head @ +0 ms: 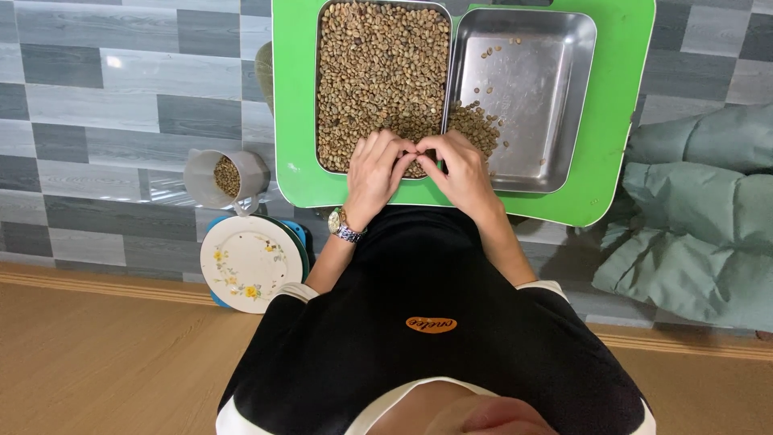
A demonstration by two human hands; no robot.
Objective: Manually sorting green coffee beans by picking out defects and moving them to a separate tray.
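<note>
Item: bean sorting on a green tray [620, 97], seen from above; the tray is set on a grey tiled floor [97, 105].

Left pan [320, 97]: a metal pan at the left half of the tray, filled nearly to the rim with pale green-brown beans [378, 72]. The bulk of the stock is judged to be still unsorted.

Right pan [573, 97]: a metal pan touching the left pan along its long side. A small heap of beans [475, 125] is gathered at its near left corner, and a few loose beans are scattered toward its far edge. Most of its bottom is bare metal, so the work is judged to be at an early stage.

Left hand [374, 173]: laid over the near edge of the left pan, fingers curled narrow and meeting the other hand's fingertips. A wristwatch [345, 225] is worn. Whether beans are pinched cannot be told.

Right hand [460, 173]: placed at the seam between the two pans, fingers curled in likewise; its contents cannot be told.

Beside the tray's left edge: a grey cup [211, 173] with some beans inside, apart from the tray. Nearer the person, a round flowered plate [251, 262] is resting on something blue and carries no beans.

Beside the tray's right edge: a padded grey-green garment [692, 217] is lying on the floor.

Remaining, as judged: almost the whole left pan.
</note>
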